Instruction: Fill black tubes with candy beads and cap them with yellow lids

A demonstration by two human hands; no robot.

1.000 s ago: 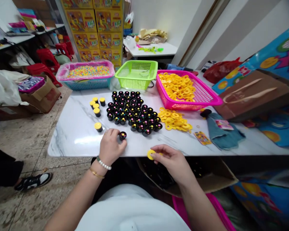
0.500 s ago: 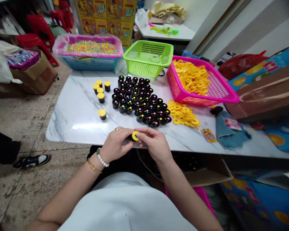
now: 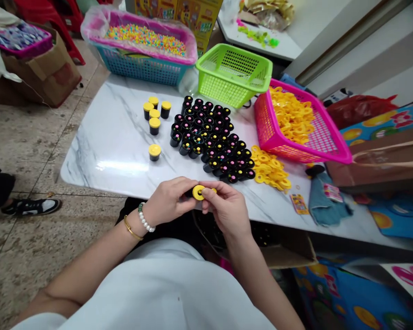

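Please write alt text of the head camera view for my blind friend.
A person's left hand holds a black cup, the right hand a yellow ring at its top. Beyond, on a marbled table: many black cups, six yellow-topped cups left of them, loose yellow rings right of them, baskets behind.

"What's changed?"
"The right hand (image 3: 230, 208) has brought its yellow ring (image 3: 196, 193) against the black cup (image 3: 189, 193) in the left hand (image 3: 168, 200), just below frame centre."
"And the stacked cartons (image 3: 198, 19)?"
"Mostly out past the top edge."
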